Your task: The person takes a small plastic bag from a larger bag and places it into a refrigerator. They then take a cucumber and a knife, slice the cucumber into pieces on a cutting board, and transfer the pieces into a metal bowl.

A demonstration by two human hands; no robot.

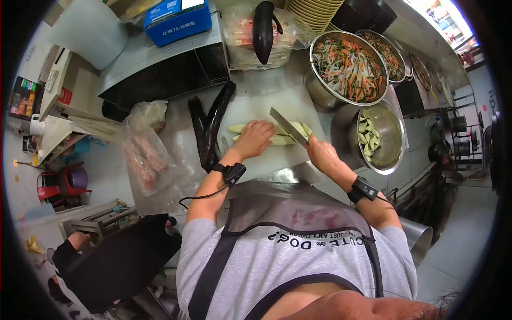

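Note:
Peeled, pale green eggplant strips [280, 140] lie across the white cutting board [250, 104]. My left hand [255, 138] presses down on them with its fingers bent over the top. In my right hand [321, 153] is the handle of a cleaver [288, 126], its blade slanting over the right end of the strips, where cut pieces [305, 129] lie. Two dark unpeeled eggplants [216, 120] rest on the board's left side, near my left wrist. To the right, a steel bowl [394, 144] holds several cut eggplant pieces [369, 136].
Behind the bowl stands a steel pot [316, 88] of shredded vegetables. Another dark eggplant [263, 33] lies on plastic-wrapped packages [240, 50]. A microwave [165, 69] is at the back left, with a plastic bag [144, 146] in front. Another person [117, 261] is at the lower left.

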